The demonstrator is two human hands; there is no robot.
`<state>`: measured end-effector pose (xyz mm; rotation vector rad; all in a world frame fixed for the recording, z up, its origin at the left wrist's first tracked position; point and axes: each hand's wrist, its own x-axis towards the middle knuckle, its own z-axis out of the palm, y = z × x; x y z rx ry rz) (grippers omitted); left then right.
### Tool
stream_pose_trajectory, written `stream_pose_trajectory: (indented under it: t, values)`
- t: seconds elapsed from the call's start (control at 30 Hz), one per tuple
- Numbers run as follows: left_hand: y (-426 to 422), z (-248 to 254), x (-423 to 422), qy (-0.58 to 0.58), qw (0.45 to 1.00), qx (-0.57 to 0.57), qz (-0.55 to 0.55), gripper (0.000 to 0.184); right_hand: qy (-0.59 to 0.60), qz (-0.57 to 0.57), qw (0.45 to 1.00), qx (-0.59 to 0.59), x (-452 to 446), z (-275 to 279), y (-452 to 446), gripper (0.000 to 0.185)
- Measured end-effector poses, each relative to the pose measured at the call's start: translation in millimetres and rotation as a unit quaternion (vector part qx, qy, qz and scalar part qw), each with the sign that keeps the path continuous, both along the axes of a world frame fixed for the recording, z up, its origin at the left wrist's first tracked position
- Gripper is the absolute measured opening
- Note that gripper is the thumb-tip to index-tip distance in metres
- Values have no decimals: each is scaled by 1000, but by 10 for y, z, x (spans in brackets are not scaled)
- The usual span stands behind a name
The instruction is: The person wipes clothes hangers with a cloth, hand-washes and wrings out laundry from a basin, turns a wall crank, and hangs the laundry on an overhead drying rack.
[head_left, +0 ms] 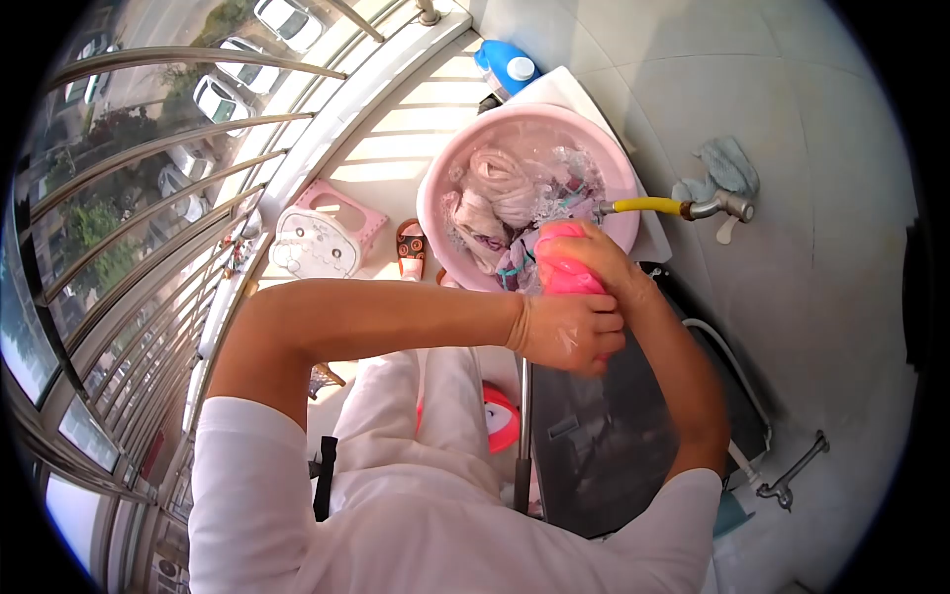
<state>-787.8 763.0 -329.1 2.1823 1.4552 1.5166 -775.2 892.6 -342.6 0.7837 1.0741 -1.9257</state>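
Both hands are closed around a bundled, wet, bright pink cloth (569, 280), just over the near rim of a pink basin (431, 213). My right hand (601, 255) wraps the upper part of the cloth. Lower down, my left hand (572, 332) grips the other end, its wrist bent and wet. What kind of item the cloth is cannot be made out. Inside the basin, a pale pink knitted garment (503, 186) and a patterned purple cloth (520, 262) lie in bubbly water. A yellow hose (648, 206) on the wall tap (727, 205) points into the basin.
A blue bottle with a white cap (505, 67) stands behind the basin. To the left are a pink and white stool (317, 243) and a sandal (411, 247). A dark-topped appliance (623, 436) is at right; metal railings (158, 193) line the left side. A grey cloth (730, 163) hangs near the tap.
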Motion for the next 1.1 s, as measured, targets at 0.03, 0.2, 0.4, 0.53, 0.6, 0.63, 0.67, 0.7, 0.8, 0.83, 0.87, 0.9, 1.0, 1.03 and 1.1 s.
stream_pose_trajectory:
  t: [0.03,0.2,0.4,0.53,0.6,0.63,0.67,0.7,0.8,0.83,0.87,0.9,1.0,1.03,1.1]
  values:
    - [22,-21,8,10,1000,-1,-1,10,23,31,999,11,-30,-31,11,13]
    - [104,-251,114,38,999,-3,-7,11,9,99,989,110,-60,-192,-26,14]
    - [69,-784,262,111,990,-57,-59,10,73,144,948,274,122,-836,-125,12]
    - [-39,-842,149,79,993,-83,-17,15,-13,6,973,231,199,-1029,-4,12]
    - [-251,-641,37,31,989,-122,78,30,-50,-108,978,172,167,-814,46,14]
    - [-409,-497,2,-2,977,-153,146,40,-40,-164,971,169,168,-722,69,14]
    - [-534,-401,12,-33,959,-182,214,50,-30,-219,961,167,179,-656,86,15]
    - [-624,-346,72,-155,934,-213,241,60,11,-245,947,207,200,-606,83,15]
    - [-795,-250,234,-494,775,-295,261,98,149,-257,898,326,194,-453,35,16]
    - [-804,-270,240,-634,665,-308,246,97,227,-187,871,394,207,-371,-23,17]
    - [-775,-256,206,-755,533,-311,224,97,301,-114,830,456,181,-223,-129,19]
    - [-738,-261,177,-851,383,-303,194,97,371,-39,775,511,154,-67,-235,21]
    - [-723,-429,116,-952,232,-193,42,64,550,52,689,469,104,374,-528,26]
    - [-736,-495,136,-969,189,-157,-33,59,592,77,657,460,121,451,-602,26]
    - [-737,-361,178,-976,172,-133,-30,47,644,73,632,425,173,529,-679,28]
